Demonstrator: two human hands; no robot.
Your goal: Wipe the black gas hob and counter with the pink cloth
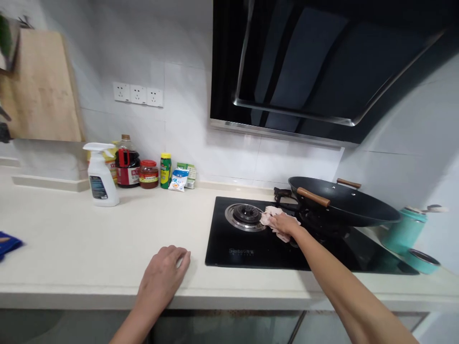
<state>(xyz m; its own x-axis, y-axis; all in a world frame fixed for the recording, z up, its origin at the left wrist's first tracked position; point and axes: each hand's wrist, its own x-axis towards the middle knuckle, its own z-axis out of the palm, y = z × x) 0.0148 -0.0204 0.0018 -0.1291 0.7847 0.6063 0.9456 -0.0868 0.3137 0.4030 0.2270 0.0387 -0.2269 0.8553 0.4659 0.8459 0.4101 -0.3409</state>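
My right hand presses a crumpled pale pink cloth against the black glass gas stove. The cloth touches the right side of the left burner's metal ring, and part of it is hidden under my fingers. On the pale counter, left of the stove, rests my left hand. Its fingers are curled in and the thumb lies close to them, with nothing visible between. A large black wok with wooden handles sits over the right burner, beyond my right hand.
A white spray bottle stands at left. Behind it are a dark sauce bottle, a red-lidded jar, a green container and small packets. A teal canister stands right of the wok. Overhead hangs the range hood.
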